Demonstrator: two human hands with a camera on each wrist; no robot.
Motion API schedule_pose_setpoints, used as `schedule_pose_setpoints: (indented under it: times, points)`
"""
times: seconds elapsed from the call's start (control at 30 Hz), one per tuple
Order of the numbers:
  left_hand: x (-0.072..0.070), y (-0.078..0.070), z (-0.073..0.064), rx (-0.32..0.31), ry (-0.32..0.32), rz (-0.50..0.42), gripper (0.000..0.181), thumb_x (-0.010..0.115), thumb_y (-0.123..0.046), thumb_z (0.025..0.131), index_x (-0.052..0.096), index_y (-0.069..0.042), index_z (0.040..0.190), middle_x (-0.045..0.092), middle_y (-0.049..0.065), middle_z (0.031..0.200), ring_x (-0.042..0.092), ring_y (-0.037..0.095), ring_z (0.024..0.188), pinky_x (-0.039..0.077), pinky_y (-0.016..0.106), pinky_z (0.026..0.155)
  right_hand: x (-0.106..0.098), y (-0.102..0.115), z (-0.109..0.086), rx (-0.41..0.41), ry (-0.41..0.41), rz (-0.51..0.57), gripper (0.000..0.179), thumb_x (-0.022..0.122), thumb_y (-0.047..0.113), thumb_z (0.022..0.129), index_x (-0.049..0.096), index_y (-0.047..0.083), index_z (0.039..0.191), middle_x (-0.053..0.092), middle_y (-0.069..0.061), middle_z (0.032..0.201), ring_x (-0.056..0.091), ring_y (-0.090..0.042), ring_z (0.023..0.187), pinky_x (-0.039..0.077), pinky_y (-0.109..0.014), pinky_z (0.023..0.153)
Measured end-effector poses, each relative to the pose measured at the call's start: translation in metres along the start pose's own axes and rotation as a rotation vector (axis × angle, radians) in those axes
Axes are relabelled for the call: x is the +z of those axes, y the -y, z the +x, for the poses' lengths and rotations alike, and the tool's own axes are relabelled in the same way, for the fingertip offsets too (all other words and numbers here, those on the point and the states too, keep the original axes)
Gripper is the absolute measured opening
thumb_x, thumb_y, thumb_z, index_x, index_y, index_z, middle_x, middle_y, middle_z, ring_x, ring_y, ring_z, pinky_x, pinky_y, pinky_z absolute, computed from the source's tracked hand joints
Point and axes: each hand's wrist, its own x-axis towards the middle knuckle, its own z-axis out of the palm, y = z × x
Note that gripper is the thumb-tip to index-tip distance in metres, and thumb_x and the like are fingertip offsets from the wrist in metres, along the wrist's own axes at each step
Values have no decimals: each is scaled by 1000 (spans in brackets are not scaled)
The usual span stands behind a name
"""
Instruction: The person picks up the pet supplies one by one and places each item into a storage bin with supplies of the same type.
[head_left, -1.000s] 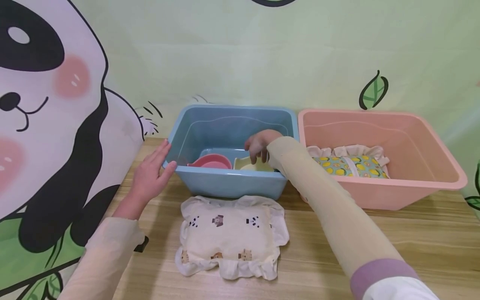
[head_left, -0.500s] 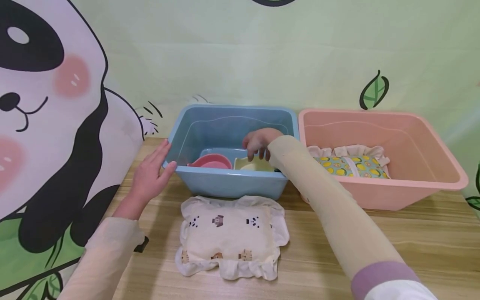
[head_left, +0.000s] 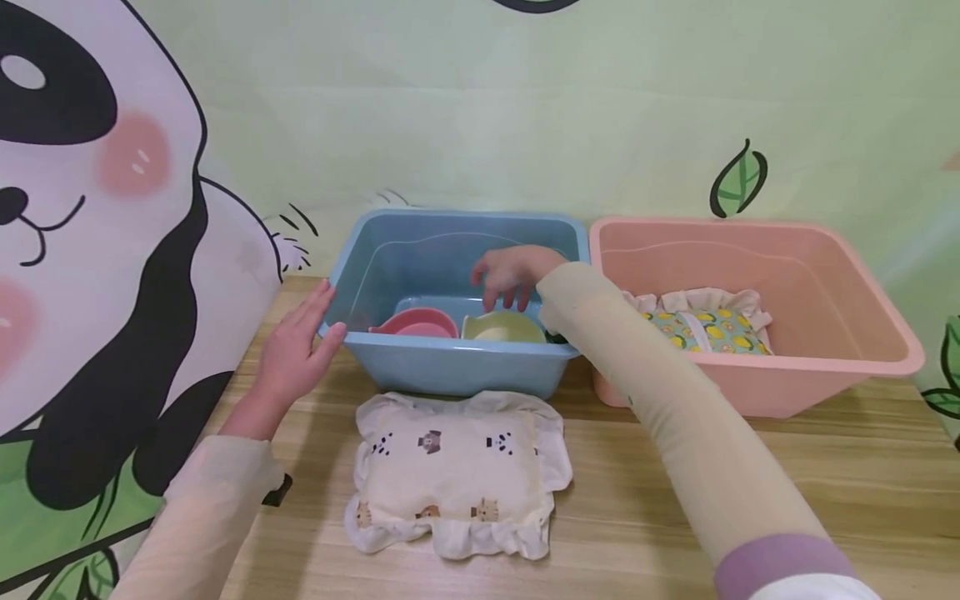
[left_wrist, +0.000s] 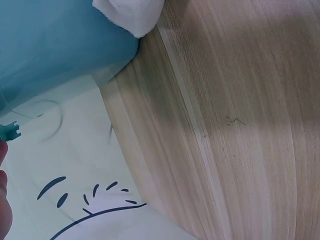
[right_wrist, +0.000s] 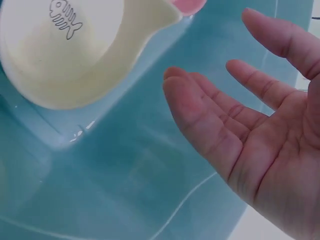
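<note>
My right hand (head_left: pixel 513 271) hovers inside the blue tub (head_left: pixel 465 362), fingers loosely spread and nothing in them. Just below it lies a pale yellow bowl (head_left: pixel 502 325) with a pointed corner; the right wrist view shows a fish-bone drawing in this bowl (right_wrist: pixel 65 85), apart from the right hand (right_wrist: pixel 250 130). A pink bowl (head_left: pixel 420 321) sits to its left in the tub. My left hand (head_left: pixel 296 346) lies with straight fingers against the tub's left rim. In the left wrist view only bits of fingers (left_wrist: pixel 4 200) show at the edge.
A frilled cream pillow (head_left: pixel 457 467) with animal prints lies on the wooden table (head_left: pixel 637 500) before the blue tub. To the right stands a pink tub (head_left: pixel 750 383) holding a lemon-print frilled cloth item (head_left: pixel 723 329). A panda-print backdrop (head_left: pixel 465 125) hangs behind.
My right hand has lifted slightly up and back from the yellow bowl, its fingers spreading. The left hand stays at the rim. The head view has shifted a little.
</note>
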Motion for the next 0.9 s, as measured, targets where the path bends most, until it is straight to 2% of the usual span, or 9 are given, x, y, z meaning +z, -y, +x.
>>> schedule_pose_setpoints:
  times: [0.3, 0.47, 0.7, 0.9]
  points:
    - [1, 1, 1, -16, 1, -10, 57, 36, -42, 91, 24, -17, 141, 22, 5, 147, 28, 34, 130, 28, 61, 96, -9, 14, -9, -30, -49, -13, 50, 61, 17, 80, 40, 19, 126, 44, -3, 120, 53, -23, 100, 52, -35, 77]
    - [2, 1, 3, -23, 11, -10, 57, 35, -43, 91, 23, -18, 141, 21, 4, 147, 27, 34, 131, 28, 62, 95, -12, 18, -13, -29, -49, -29, 51, 61, 19, 80, 39, 19, 127, 42, -2, 123, 52, -22, 100, 51, -35, 78]
    - [3, 1, 6, -26, 22, -10, 57, 35, -44, 91, 23, -18, 141, 20, 4, 148, 27, 35, 131, 28, 63, 95, -17, 24, -20, -39, -57, -72, 52, 60, 19, 81, 38, 20, 128, 44, -3, 119, 53, -21, 100, 52, -32, 73]
    - [2, 1, 8, -22, 28, -4, 58, 35, -45, 91, 24, -17, 141, 23, 7, 147, 29, 36, 129, 28, 63, 94, -19, 27, -28, -47, -55, -102, 53, 60, 21, 81, 37, 21, 129, 45, -2, 119, 52, -20, 101, 51, -33, 77]
